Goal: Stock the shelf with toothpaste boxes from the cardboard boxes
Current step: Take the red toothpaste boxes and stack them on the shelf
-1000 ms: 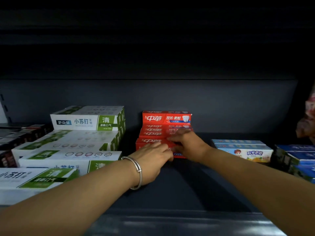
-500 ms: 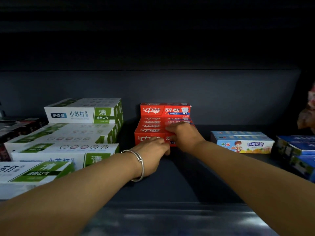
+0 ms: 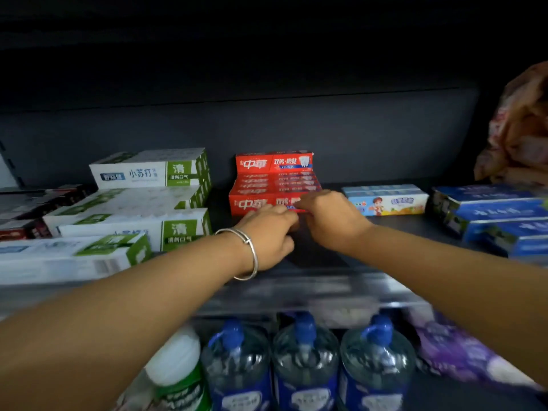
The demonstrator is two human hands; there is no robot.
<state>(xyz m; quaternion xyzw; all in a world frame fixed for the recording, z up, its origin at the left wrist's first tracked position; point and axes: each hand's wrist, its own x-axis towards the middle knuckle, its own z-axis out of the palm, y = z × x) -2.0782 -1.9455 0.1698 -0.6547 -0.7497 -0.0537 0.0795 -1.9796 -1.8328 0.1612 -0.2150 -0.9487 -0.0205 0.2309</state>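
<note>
A stack of red toothpaste boxes (image 3: 274, 179) stands mid-shelf against the dark back wall. The front red box (image 3: 252, 204) lies at the foot of the stack. My right hand (image 3: 329, 218) rests on that box's right end, fingers over its top front edge. My left hand (image 3: 269, 232), with a silver bracelet on the wrist, sits just below the box's front face, fingers loosely curled and holding nothing. No cardboard box is in view.
White-and-green toothpaste boxes (image 3: 133, 203) are piled at the left, a child's toothpaste box (image 3: 385, 200) and blue boxes (image 3: 498, 218) at the right. The shelf's front edge (image 3: 296, 289) runs below my wrists. Under it stand water bottles (image 3: 305, 360) and a green bottle (image 3: 178, 372).
Both hands slid the front red box back against the stack. My left hand has dropped slightly off it. The view has pulled back and down, bringing the lower shelf's bottles in.
</note>
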